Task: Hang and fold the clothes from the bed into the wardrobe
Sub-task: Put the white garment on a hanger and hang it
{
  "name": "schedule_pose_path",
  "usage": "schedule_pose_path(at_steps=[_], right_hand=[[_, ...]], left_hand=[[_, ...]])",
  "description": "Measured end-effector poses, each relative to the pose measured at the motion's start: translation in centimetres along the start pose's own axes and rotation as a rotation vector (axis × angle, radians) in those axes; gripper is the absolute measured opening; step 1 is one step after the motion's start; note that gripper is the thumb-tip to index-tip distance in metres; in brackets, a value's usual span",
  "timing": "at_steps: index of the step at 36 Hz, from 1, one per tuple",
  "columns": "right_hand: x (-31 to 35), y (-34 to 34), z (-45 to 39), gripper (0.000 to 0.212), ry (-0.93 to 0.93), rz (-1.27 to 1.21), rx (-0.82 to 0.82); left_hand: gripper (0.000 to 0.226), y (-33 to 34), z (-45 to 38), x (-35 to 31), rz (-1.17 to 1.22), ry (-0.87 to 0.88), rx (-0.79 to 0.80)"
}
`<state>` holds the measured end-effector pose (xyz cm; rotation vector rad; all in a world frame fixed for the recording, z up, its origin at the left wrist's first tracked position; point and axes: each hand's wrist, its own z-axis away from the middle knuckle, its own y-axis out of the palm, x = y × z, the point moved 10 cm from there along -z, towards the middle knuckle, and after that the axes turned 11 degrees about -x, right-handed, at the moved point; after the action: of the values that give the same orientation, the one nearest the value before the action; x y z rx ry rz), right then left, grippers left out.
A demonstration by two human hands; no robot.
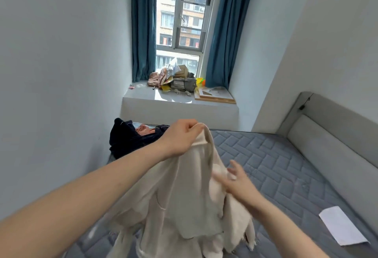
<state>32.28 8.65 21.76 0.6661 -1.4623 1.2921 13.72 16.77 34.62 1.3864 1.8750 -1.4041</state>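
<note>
Cream fabric hangs in mid-air above a bare bed: a person lifts a pale garment (pixel 184 196) over the grey quilted mattress (pixel 276 165), its long axis running from the raised collar end, up and away from the camera, down toward the near edge of the bed, where frayed hems trail against the mattress. Of the two hands, the left hand (pixel 180 137) pinches the top edge of the garment between curled fingers and thumb, holding it highest; the right hand (pixel 237 178) lies lower and to the right, fingers spread and fairly straight, touching the side of the cloth, though motion blur hides whether any fingertip grips. Open mattress stretches to the right of the garment as far as the padded grey headboard (pixel 327 134), with a white sheet of paper (pixel 343 229) lying flat near the right edge. At the far left corner of the bed, against the white wall, a heap of dark navy clothes (pixel 126 141) lies with a patch of pink showing. Beyond the bed's far edge a white window ledge (pixel 143 96) carries a jumble of bags, boxes and a flat wooden frame, flanked by blue curtains (pixel 143 32).
</note>
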Motion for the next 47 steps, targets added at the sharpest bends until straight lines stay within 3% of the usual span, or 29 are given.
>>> schedule_pose_path(at_steps=[2, 3, 5, 7, 10, 13, 16, 18, 20, 24, 28, 29, 31, 33, 36, 40, 44, 47], right_hand=[[0.8, 4.9, 1.9, 0.104, -0.199, 0.117, 0.175], [0.5, 6.4, 2.0, 0.096, -0.236, 0.150, 0.172], [-1.2, 6.7, 0.5, 0.063, -0.170, 0.196, 0.038], [-2.9, 5.0, -0.8, 0.014, -0.062, 0.231, -0.117], [-3.7, 2.4, -1.4, 0.029, -0.044, 0.220, -0.176], [-2.6, 1.8, -1.2, 0.029, -0.138, 0.198, -0.114], [-1.7, 2.0, -1.1, 0.031, -0.160, 0.148, -0.058], [-1.9, 1.6, -1.3, 0.028, -0.155, 0.125, -0.059], [-2.7, 0.8, -1.6, 0.028, -0.126, 0.094, -0.074], [-4.1, 1.3, -1.3, 0.038, -0.109, 0.161, -0.012], [-3.6, 3.9, -1.3, 0.045, -0.144, 0.206, 0.024], [-3.2, 4.4, -1.4, 0.040, -0.151, 0.196, 0.020], [-2.1, 5.1, -1.5, 0.031, -0.154, 0.155, 0.035], [-1.1, 5.3, -1.7, 0.031, -0.166, 0.125, 0.055], [-0.5, 3.9, -2.2, 0.029, -0.213, 0.167, 0.059], [-3.3, -0.4, -3.3, 0.015, -0.249, 0.359, 0.017], [-11.8, -3.6, -3.4, 0.028, -0.081, 0.760, 0.142], [-17.2, -5.3, -3.5, 0.010, 0.023, 0.948, 0.177]], left_hand=[[0.041, 1.7, 0.0, -1.9, 0.014, 0.047, 0.058], [0.041, 2.5, 0.1, -2.7, 0.014, 0.066, 0.091], [0.043, 3.7, 0.3, -3.4, -0.001, 0.084, 0.145], [0.044, 4.0, 0.7, -2.8, -0.048, 0.106, 0.201], [0.056, 3.1, 2.0, 1.5, -0.302, 0.142, 0.278], [0.070, 2.6, 5.8, 10.4, -0.632, 0.015, 0.478], [0.041, 3.1, 11.5, 19.6, -0.801, -0.155, 0.641], [0.020, 2.6, 15.2, 24.7, -0.695, -0.341, 0.596], [0.020, 2.4, 18.5, 28.4, -0.535, -0.503, 0.506], [0.019, 5.1, 21.7, 28.5, -0.360, -0.571, 0.501], [0.102, 11.6, 21.3, 23.6, -0.186, -0.476, 0.594], [0.111, 13.3, 20.6, 22.4, -0.139, -0.440, 0.585], [0.102, 15.5, 19.4, 20.7, -0.114, -0.388, 0.529], [0.075, 16.6, 18.1, 20.0, -0.195, -0.331, 0.477], [0.042, 15.1, 15.8, 21.9, -0.188, -0.443, 0.270], [0.008, 10.2, 12.5, 24.7, -0.261, -0.475, 0.126], [0.019, 3.4, 9.7, 27.7, -0.288, -0.547, -0.033], [0.024, 0.5, 8.7, 28.2, -0.411, -0.478, -0.006]])
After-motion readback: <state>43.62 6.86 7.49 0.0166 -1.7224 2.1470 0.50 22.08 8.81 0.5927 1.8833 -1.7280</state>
